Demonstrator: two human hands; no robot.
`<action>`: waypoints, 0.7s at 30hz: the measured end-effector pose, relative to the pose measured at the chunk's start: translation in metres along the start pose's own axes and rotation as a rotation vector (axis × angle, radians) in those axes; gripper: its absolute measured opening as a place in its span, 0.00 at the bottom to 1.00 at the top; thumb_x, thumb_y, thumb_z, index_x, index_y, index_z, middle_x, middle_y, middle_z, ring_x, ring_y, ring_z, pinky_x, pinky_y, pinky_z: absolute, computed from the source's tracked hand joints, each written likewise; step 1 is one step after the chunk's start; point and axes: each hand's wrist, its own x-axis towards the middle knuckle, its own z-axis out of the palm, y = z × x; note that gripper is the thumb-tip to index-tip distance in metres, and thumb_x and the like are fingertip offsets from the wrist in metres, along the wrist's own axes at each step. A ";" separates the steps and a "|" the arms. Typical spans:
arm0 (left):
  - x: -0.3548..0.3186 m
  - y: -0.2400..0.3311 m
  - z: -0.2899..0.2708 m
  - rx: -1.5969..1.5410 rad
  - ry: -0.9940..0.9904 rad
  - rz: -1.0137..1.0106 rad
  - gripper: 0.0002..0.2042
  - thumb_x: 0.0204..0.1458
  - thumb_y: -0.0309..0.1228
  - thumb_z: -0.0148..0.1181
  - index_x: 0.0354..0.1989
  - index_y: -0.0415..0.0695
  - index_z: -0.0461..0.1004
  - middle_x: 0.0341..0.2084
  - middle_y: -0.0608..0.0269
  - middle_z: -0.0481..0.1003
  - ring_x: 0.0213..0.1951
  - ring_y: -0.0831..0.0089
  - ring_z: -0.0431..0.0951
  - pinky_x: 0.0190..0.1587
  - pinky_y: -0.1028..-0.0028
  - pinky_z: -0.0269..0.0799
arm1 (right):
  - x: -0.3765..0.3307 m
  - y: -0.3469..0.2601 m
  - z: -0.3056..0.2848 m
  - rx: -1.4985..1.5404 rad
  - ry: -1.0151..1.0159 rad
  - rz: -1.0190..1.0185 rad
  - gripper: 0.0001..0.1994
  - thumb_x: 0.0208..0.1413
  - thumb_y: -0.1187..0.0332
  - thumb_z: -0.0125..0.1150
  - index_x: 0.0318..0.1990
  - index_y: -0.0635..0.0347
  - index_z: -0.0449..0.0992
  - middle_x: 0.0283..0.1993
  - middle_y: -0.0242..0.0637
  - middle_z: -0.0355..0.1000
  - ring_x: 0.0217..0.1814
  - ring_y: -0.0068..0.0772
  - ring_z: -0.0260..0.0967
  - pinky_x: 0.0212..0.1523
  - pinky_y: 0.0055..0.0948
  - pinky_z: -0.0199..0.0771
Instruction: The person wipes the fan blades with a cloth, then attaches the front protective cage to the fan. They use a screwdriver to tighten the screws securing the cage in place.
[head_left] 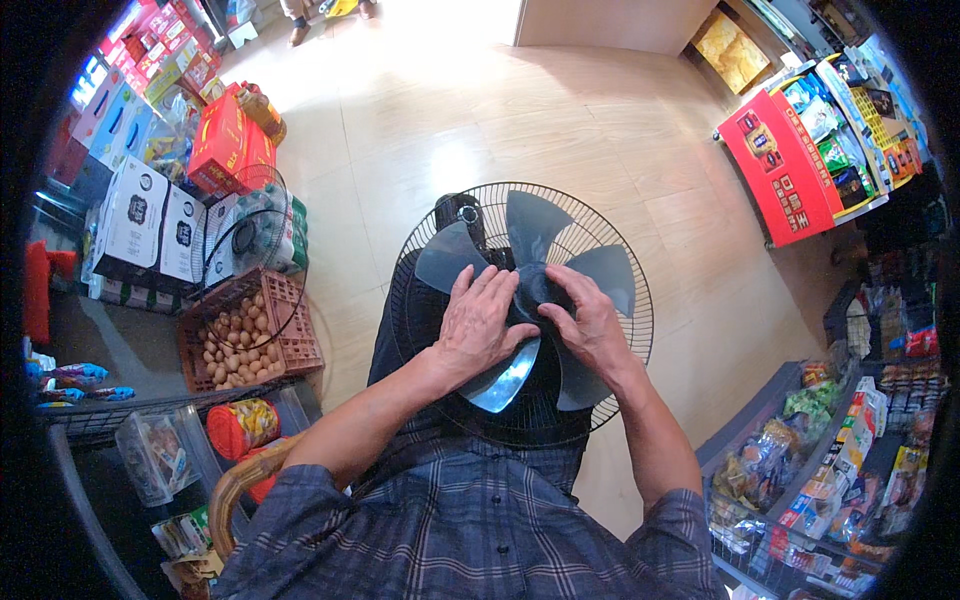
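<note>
A dark grey five-bladed fan blade (535, 225) sits in the round black wire rear grille (640, 340), which rests over my lap. My left hand (480, 320) lies across the left side of the blade, its fingers stretched out towards the hub (533, 288) and its thumb pointing at the hub's lower edge. From the right, my right hand (592, 325) has its fingers and thumb bent around the hub's side. Part of the hub and the blades beneath my hands is hidden. Behind the blade, a black motor part (460, 215) shows at the grille's upper left.
On the left, a round wire guard (285, 215) leans over white cartons (150, 220) and a brown crate of eggs (290, 330). A curved cane armrest (235, 490) is beside my left arm. Wire racks of packaged goods (770, 480) and a red wheeled display (775, 165) stand right.
</note>
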 end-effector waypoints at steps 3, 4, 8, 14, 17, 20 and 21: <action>0.001 0.001 -0.002 0.000 0.002 -0.001 0.36 0.42 0.45 0.70 0.56 0.34 0.65 0.51 0.46 0.71 0.57 0.49 0.69 0.63 0.49 0.54 | 0.001 0.000 -0.001 -0.021 -0.022 0.006 0.23 0.49 0.73 0.65 0.54 0.65 0.71 0.57 0.50 0.70 0.59 0.48 0.67 0.60 0.37 0.68; 0.001 0.002 -0.003 0.002 0.005 -0.001 0.36 0.42 0.45 0.70 0.56 0.34 0.65 0.51 0.46 0.71 0.57 0.49 0.69 0.63 0.49 0.54 | 0.001 0.001 -0.002 -0.028 -0.028 0.000 0.22 0.49 0.73 0.65 0.54 0.65 0.71 0.57 0.50 0.70 0.59 0.49 0.67 0.60 0.37 0.68; 0.004 0.007 -0.005 0.011 -0.022 0.008 0.35 0.42 0.46 0.69 0.54 0.33 0.67 0.50 0.47 0.71 0.56 0.53 0.68 0.62 0.53 0.55 | -0.001 0.004 -0.004 -0.082 -0.019 -0.028 0.21 0.49 0.74 0.64 0.53 0.66 0.71 0.56 0.51 0.70 0.57 0.53 0.66 0.59 0.40 0.67; -0.005 -0.002 0.000 0.063 -0.002 -0.001 0.36 0.46 0.50 0.65 0.57 0.34 0.65 0.50 0.46 0.71 0.56 0.52 0.68 0.61 0.51 0.55 | 0.005 -0.003 -0.005 -0.072 -0.129 -0.035 0.25 0.48 0.76 0.64 0.56 0.61 0.69 0.58 0.49 0.67 0.58 0.52 0.64 0.60 0.40 0.66; -0.001 0.002 -0.006 0.074 -0.025 0.031 0.36 0.47 0.50 0.63 0.59 0.39 0.64 0.50 0.47 0.71 0.56 0.52 0.68 0.61 0.51 0.55 | 0.012 -0.004 -0.016 -0.109 -0.226 -0.079 0.28 0.46 0.78 0.63 0.58 0.58 0.69 0.59 0.47 0.66 0.60 0.50 0.63 0.61 0.39 0.66; -0.001 0.002 -0.003 0.093 -0.028 0.049 0.35 0.48 0.51 0.62 0.59 0.38 0.65 0.51 0.47 0.70 0.57 0.54 0.67 0.62 0.52 0.55 | 0.014 0.004 -0.022 -0.101 -0.310 -0.091 0.28 0.46 0.78 0.63 0.59 0.56 0.69 0.60 0.47 0.64 0.61 0.50 0.62 0.61 0.38 0.66; -0.001 0.004 -0.005 0.094 -0.045 0.035 0.35 0.48 0.51 0.62 0.59 0.38 0.65 0.51 0.47 0.70 0.58 0.54 0.67 0.62 0.52 0.55 | 0.015 0.003 -0.024 -0.091 -0.337 -0.081 0.28 0.46 0.78 0.63 0.59 0.56 0.69 0.60 0.47 0.64 0.61 0.50 0.62 0.61 0.38 0.66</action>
